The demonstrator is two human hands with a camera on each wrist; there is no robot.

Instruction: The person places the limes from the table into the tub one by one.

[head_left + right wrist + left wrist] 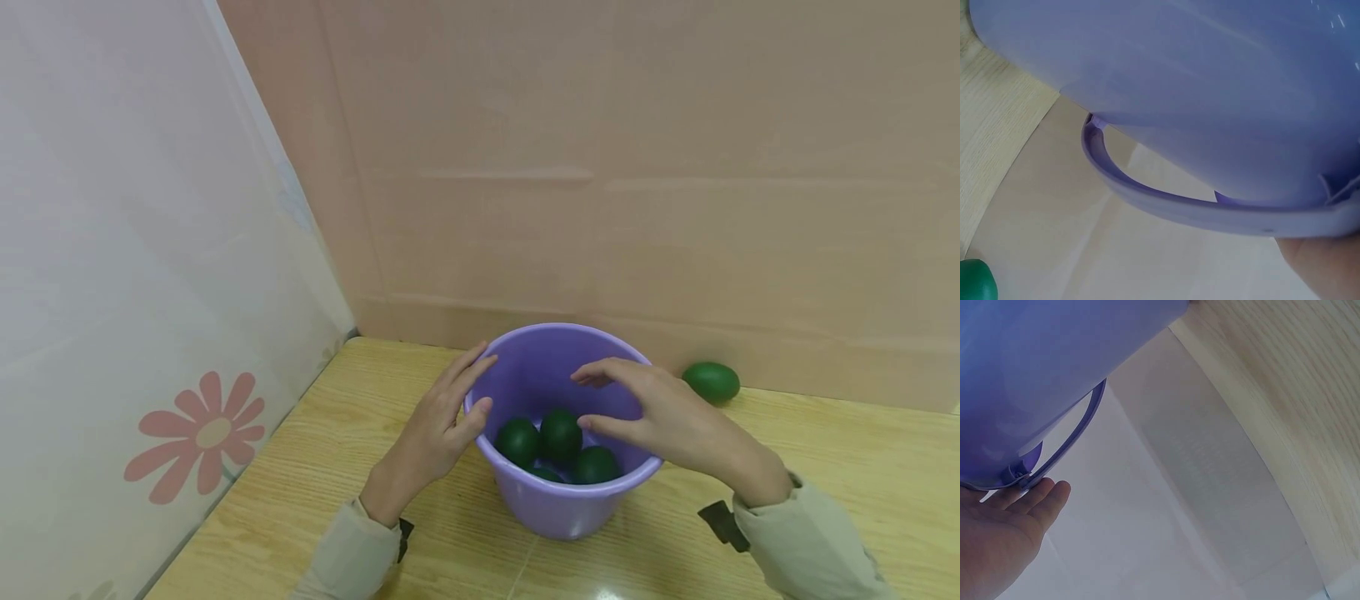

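A purple bucket (557, 510) stands on the wooden table, with several smooth dark green oval avocado-like fruits (561, 435) on its bottom. My left hand (442, 417) lies at the bucket's left rim, fingers loosely extended. In the left wrist view its fingertips are right at the handle's end (1025, 481). Over the right rim reaches my right hand (660, 412), thumb and fingers apart inside the mouth, nothing between them. The bucket's handle (1179, 209) hangs down along the far side, seen in the right wrist view.
One more green oval fruit (711, 382) lies on the table to the right of the bucket, close against the beige back covering (637, 208). A pale curtain with a pink flower (213, 433) borders the wooden table (300, 483) on the left.
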